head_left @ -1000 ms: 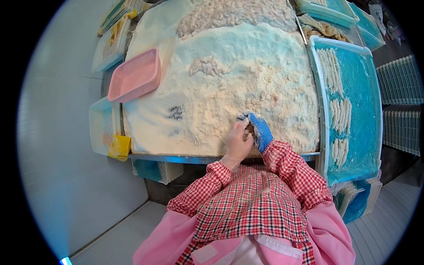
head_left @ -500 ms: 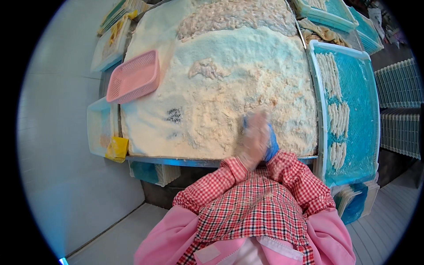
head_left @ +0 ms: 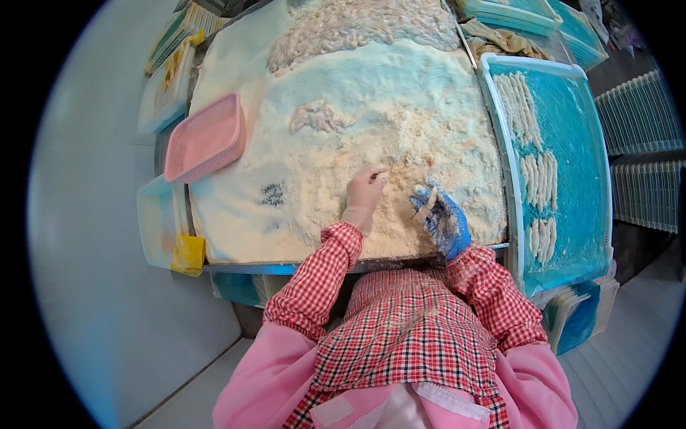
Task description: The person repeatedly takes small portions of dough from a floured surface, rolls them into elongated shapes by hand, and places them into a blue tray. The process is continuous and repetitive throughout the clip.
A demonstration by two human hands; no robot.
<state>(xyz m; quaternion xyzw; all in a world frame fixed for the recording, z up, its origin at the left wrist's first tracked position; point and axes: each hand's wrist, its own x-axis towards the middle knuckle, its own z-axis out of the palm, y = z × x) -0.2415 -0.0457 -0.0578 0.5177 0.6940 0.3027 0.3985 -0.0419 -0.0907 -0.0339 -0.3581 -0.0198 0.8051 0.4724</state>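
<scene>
My left hand (head_left: 364, 196), in a thin clear glove, is closed just above the crumb layer (head_left: 307, 222) on the table. A small pale bit shows at its fingertips, too small to name. To its right my right hand (head_left: 450, 227), in a crumb-dusted blue glove, has its fingers curled round a crumb-coated strip (head_left: 427, 205). Beyond the hands lies a small cluster of wet, pale raw strips (head_left: 319, 116). A larger heap of similar raw strips (head_left: 364, 30) spreads along the far side.
On the right, a white-rimmed blue tray (head_left: 579, 164) holds coated strips (head_left: 539, 179) in rows. A pink basket (head_left: 207, 139) stands at the left edge, above a yellow cloth (head_left: 188, 255). Crumpled tan cloth (head_left: 504, 39) and stacked trays (head_left: 518, 13) sit at the far right.
My hands were pressed together and blurred; now they are apart. The left has moved left and forward, closed, while the right shows a coated strip in its fingers. The view has shifted slightly.
</scene>
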